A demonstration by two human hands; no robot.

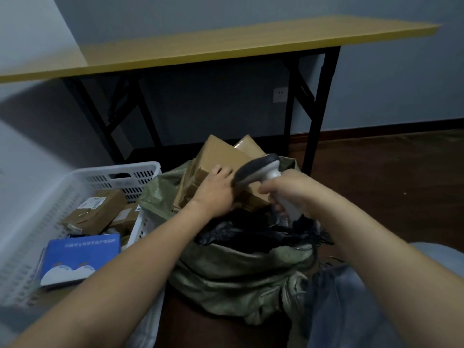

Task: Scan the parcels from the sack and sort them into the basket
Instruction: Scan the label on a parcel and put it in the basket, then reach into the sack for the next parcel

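Before table edge [200, 62], left hand [216, 193] holds parcel [219, 156], right hand [288, 192] scanner [259, 169].

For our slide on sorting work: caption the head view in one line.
Left hand on a cardboard parcel in the green sack; right hand grips the scanner.

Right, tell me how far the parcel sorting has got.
Done: several parcels, including a blue box, lie in the basket. In hand: left hand holds a cardboard box in the sack; right hand grips the scanner. Left: another box and black bags.
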